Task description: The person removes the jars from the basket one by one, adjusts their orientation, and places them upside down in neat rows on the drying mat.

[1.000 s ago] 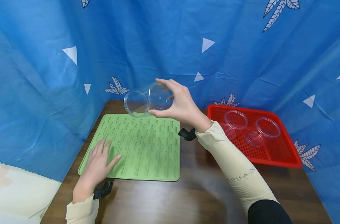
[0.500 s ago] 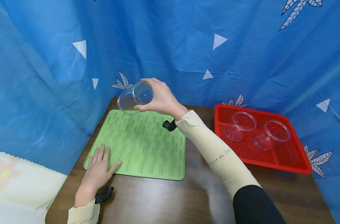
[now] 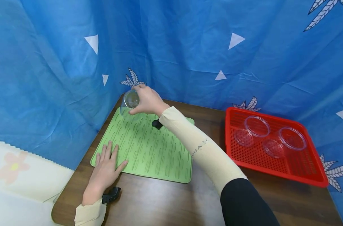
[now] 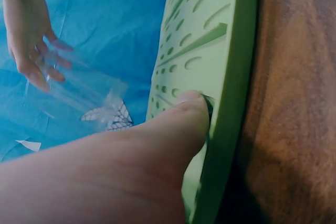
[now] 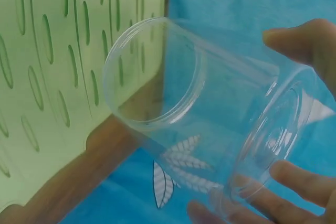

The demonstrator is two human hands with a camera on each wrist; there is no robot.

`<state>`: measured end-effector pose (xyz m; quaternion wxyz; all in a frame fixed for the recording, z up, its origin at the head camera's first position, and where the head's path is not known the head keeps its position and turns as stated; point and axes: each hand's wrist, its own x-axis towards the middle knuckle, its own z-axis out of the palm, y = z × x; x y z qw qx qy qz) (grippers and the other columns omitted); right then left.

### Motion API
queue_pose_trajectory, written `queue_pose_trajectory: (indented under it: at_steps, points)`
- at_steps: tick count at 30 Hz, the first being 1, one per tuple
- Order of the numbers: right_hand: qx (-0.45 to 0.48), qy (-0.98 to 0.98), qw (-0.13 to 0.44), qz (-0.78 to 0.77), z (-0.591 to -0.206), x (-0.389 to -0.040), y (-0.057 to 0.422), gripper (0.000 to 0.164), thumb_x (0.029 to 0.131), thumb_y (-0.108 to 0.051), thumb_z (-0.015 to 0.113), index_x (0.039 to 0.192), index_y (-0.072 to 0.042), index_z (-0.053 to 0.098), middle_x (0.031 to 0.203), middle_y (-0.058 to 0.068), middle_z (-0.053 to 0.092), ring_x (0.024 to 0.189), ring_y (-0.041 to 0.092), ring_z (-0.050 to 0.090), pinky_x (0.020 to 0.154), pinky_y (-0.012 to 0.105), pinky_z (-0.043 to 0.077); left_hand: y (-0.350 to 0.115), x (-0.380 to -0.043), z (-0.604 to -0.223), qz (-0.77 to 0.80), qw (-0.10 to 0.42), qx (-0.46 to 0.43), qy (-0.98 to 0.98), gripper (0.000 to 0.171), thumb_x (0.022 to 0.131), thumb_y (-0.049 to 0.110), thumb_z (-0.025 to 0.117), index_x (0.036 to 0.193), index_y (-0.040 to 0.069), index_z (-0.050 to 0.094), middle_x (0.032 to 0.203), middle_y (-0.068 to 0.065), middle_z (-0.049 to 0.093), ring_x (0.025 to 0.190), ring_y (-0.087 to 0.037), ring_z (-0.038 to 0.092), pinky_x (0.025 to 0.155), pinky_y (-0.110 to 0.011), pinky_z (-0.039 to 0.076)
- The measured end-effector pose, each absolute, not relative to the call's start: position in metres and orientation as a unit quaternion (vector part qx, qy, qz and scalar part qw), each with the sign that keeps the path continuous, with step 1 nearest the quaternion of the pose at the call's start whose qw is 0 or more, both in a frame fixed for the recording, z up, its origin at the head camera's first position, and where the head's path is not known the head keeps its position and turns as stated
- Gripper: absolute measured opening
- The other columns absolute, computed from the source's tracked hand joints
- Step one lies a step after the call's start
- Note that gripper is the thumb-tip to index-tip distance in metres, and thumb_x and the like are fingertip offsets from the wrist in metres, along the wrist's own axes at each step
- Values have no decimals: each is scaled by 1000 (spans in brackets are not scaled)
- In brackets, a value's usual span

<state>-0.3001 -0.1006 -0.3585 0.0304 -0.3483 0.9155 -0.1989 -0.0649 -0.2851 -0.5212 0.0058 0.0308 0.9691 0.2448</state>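
Observation:
My right hand [image 3: 149, 99] grips a clear plastic jar [image 5: 220, 85] near its base, thumb on one side and fingers on the other. The jar is tilted, its open rim facing down toward the far-left corner of a green ridged mat [image 3: 157, 150]. In the right wrist view a gap seems to show between rim and mat. My left hand [image 3: 106, 171] rests on the mat's near-left corner, fingers spread and straight. Its thumb [image 4: 178, 124] lies along the mat's edge in the left wrist view.
A red plastic basket [image 3: 273, 171] stands on the right of the brown wooden table [image 3: 160, 204]. Two more clear jars [image 3: 256, 127] stand inside it. A blue curtain [image 3: 182, 47] hangs behind the table, close to the mat's far-left corner.
My right hand has carried the jar down toward the mat's far-left corner, turning its mouth downward. The left hand has settled on the mat's near corner. The head view has shifted left.

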Motion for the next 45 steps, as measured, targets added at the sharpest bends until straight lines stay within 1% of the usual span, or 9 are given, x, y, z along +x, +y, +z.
queue_pose_trajectory:
  at_steps: [4, 11, 17, 22, 27, 32, 39, 41, 45]
  points:
    - [-358, 920, 48, -152, -365, -300, -122, 103, 82, -52, 93, 164, -9, 49, 143, 6, 63, 122, 19, 61, 92, 30, 56, -286, -61, -522, 244, 3, 29, 969, 85, 111, 38, 67, 165, -15, 29, 174, -40, 8, 159, -63, 6, 121, -83, 11]
    - [-343, 927, 86, -122, -380, -299, -145, 100, 85, -55, 91, 166, -13, 49, 155, 4, 58, 136, 20, 57, 98, 32, 55, -285, -56, -523, 245, 9, 27, 969, 84, 111, 38, 67, 166, -14, 29, 175, -38, 7, 160, -62, 4, 121, -84, 11]
    - [-331, 931, 98, -121, -390, -298, -145, 98, 86, -55, 89, 166, -14, 49, 153, 5, 57, 138, 22, 55, 97, 33, 56, -283, -56, -532, 255, -2, 38, 966, 84, 111, 39, 67, 166, -12, 30, 176, -37, 7, 160, -62, 4, 121, -84, 9]
    - [-336, 931, 100, -104, -398, -294, -148, 104, 90, -58, 86, 172, -16, 38, 165, 8, 48, 145, 28, 47, 102, 34, 55, -284, -56, -540, 264, -26, 48, 963, 83, 109, 37, 69, 165, -13, 32, 175, -38, 10, 160, -62, 6, 121, -84, 9]
    - [-335, 933, 87, -101, -408, -294, -152, 105, 89, -61, 85, 172, -18, 38, 160, 7, 51, 135, 27, 49, 97, 35, 56, -283, -53, -534, 261, -2, 40, 965, 85, 109, 38, 70, 165, -13, 32, 175, -37, 9, 160, -62, 6, 121, -84, 10]
    - [-326, 934, 82, -123, -408, -296, -147, 105, 88, -61, 85, 172, -18, 38, 156, 8, 53, 129, 25, 50, 93, 35, 56, -284, -58, -533, 258, 2, 47, 965, 84, 109, 38, 70, 165, -13, 32, 176, -37, 9, 160, -62, 6, 121, -84, 10]
    - [-308, 936, 87, -146, -407, -297, -142, 114, 86, -62, 85, 174, -17, 30, 163, 11, 45, 146, 29, 45, 102, 37, 56, -290, -61, -534, 276, -18, 65, 959, 86, 106, 36, 75, 163, -13, 35, 174, -38, 13, 159, -63, 8, 120, -85, 9]
    - [-307, 936, 82, -154, -406, -297, -139, 116, 85, -63, 86, 175, -16, 28, 163, 12, 44, 149, 31, 44, 104, 38, 56, -292, -62, -535, 283, -21, 69, 956, 86, 105, 37, 75, 163, -14, 36, 174, -38, 13, 159, -64, 8, 120, -86, 8]
    - [-312, 933, 69, -168, -401, -293, -135, 121, 84, -64, 86, 176, -15, 24, 165, 12, 41, 150, 31, 43, 104, 39, 56, -296, -64, -535, 279, -5, 68, 958, 88, 108, 41, 71, 165, -12, 32, 176, -37, 9, 160, -62, 5, 121, -84, 5]
